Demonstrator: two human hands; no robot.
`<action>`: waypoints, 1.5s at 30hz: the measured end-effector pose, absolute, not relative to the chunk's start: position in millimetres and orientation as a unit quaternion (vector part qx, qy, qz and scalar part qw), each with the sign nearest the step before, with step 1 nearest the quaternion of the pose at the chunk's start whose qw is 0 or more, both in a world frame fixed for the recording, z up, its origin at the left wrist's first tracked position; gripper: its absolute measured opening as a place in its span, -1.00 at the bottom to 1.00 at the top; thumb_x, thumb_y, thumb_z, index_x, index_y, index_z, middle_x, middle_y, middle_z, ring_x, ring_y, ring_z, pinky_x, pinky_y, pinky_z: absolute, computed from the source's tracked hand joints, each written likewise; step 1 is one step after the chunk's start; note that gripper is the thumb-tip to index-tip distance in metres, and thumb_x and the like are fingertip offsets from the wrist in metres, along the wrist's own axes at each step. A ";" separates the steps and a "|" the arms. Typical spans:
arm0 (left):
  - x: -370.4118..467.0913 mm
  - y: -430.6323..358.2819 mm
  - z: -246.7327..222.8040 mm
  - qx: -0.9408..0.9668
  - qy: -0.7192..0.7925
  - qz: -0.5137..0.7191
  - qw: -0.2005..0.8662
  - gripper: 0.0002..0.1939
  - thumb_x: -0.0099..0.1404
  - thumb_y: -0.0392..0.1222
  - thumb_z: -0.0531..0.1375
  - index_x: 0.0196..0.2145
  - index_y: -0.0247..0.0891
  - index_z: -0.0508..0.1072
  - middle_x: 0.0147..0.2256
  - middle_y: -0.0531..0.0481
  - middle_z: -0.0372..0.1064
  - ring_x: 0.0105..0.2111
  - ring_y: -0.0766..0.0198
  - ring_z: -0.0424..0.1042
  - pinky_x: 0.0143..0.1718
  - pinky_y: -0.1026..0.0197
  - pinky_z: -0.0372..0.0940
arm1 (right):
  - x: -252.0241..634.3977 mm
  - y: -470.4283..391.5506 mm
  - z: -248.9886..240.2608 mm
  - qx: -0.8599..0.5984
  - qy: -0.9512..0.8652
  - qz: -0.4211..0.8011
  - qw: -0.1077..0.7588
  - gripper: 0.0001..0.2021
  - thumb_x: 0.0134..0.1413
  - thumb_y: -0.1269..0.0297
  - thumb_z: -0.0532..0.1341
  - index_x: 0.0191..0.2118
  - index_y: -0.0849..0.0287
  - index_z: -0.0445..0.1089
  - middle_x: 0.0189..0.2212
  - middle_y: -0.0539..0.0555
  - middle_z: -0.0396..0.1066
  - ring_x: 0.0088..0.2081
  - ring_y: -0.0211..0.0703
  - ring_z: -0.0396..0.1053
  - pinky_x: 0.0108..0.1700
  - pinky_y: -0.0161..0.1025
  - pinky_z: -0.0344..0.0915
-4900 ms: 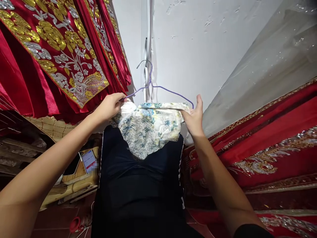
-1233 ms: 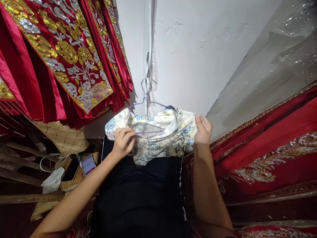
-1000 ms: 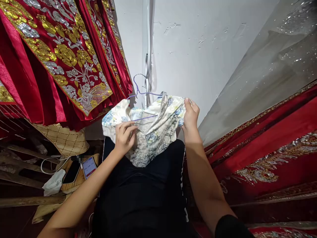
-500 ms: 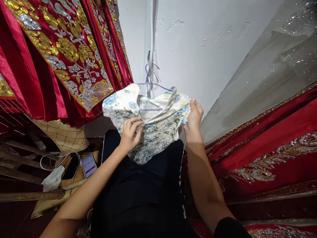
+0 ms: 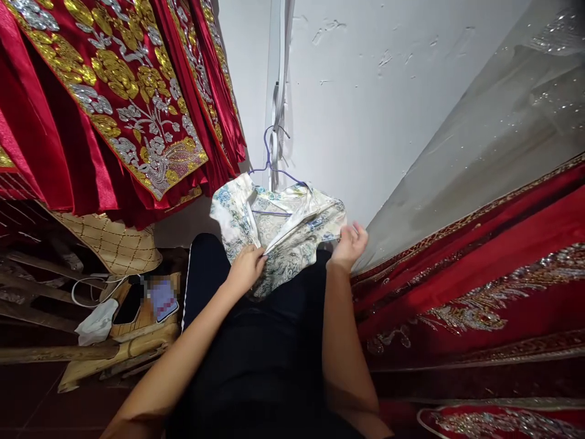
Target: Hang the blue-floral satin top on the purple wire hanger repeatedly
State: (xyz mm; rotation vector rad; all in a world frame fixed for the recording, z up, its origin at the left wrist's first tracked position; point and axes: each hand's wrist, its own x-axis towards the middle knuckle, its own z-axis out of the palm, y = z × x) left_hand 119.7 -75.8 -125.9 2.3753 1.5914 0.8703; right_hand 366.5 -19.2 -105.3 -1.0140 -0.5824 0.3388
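Observation:
A white short-sleeved blouse (image 5: 292, 262) with blue and grey floral print hangs on a thin purple hanger (image 5: 268, 155) in front of the wall, its V-shaped neckline spread. My left hand (image 5: 247, 268) is closed on the blouse's front edge, at the low point of the neckline. Beside the sleeve end on the right is my right hand (image 5: 350, 245), palm turned up, fingers apart and slightly blurred. It is close to the sleeve's edge; whether it touches the cloth is unclear. The blouse's lower part lies over my dark-clothed lap.
Red garments with gold and silver embroidery (image 5: 150, 122) hang at the left. Red beaded fabric (image 5: 479, 311) and sheer sparkly cloth (image 5: 457, 183) fill the right side. A phone (image 5: 164, 300) and a white crumpled piece (image 5: 97, 323) lie on a wooden stool (image 5: 137, 347) at lower left.
The right hand has moved down and left, and its fingers have loosened from the sleeve. My left hand has shifted lower with the neckline edge. The blouse and hanger sit lower.

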 end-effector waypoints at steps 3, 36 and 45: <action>122.8 -96.1 -134.7 0.768 0.533 0.341 0.094 -0.82 0.43 -0.26 0.06 -0.26 -0.24 0.45 -0.30 -0.09 0.30 -0.23 0.10 0.38 -0.22 0.14 0.27 | 338.7 -48.7 -132.2 -0.533 -0.296 0.104 0.786 -0.80 0.03 0.27 0.21 -0.17 0.13 0.35 -0.16 0.11 0.39 -0.17 -0.11 0.37 -0.04 -0.13 0.33; 135.3 -52.4 -51.5 0.240 0.331 0.662 0.628 -0.35 -0.10 -0.48 0.35 -0.22 -0.12 0.03 -0.42 0.09 0.45 -0.64 0.55 0.22 -0.61 0.52 -0.02 | 245.8 -81.2 -193.6 -0.474 -0.526 0.387 0.590 -0.75 0.07 0.07 0.30 -0.42 0.15 0.38 -0.52 0.01 0.40 -0.46 -0.17 0.32 -0.37 -0.25 0.25; 134.8 -8.1 46.8 0.371 0.306 0.717 0.505 -0.38 -0.02 -0.49 0.29 -0.14 -0.12 0.04 -0.42 0.15 0.42 -0.62 0.50 0.34 -0.59 0.48 0.07 | 252.9 -75.9 -183.3 -0.474 -0.538 0.404 0.568 -0.67 0.03 0.01 0.30 -0.51 0.15 0.30 -0.61 -0.03 0.27 -0.52 -0.22 0.22 -0.44 -0.27 0.17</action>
